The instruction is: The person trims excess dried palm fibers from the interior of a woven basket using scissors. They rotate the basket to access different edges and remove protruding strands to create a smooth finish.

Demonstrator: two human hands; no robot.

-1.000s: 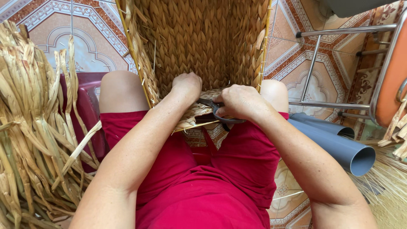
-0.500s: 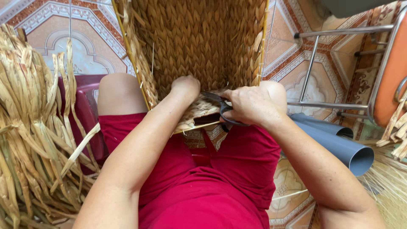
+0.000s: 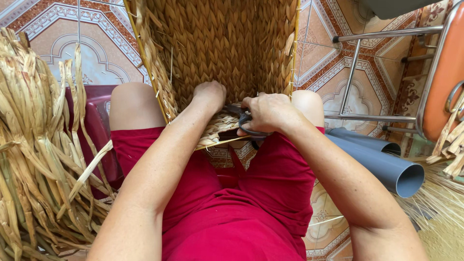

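floor: patterned tiles (image 3: 58, 43) | right: metal chair frame (image 3: 355, 77) | daylight

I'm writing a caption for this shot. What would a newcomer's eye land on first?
A large woven basket stands between the knees, top centre, with the left hand pressed inside it. Beside it the right hand grips dark scissors at the rim. A heap of dried straw leaves fills the left edge.

The floor (image 3: 58, 43) has tiles with red and cream patterns. A big pile of dry straw (image 3: 34, 159) lies on it, left of the hands. A grey pipe (image 3: 382, 164) lies on it to the right of the hands. A metal chair frame (image 3: 353, 77) stands there too, beyond the pipe.
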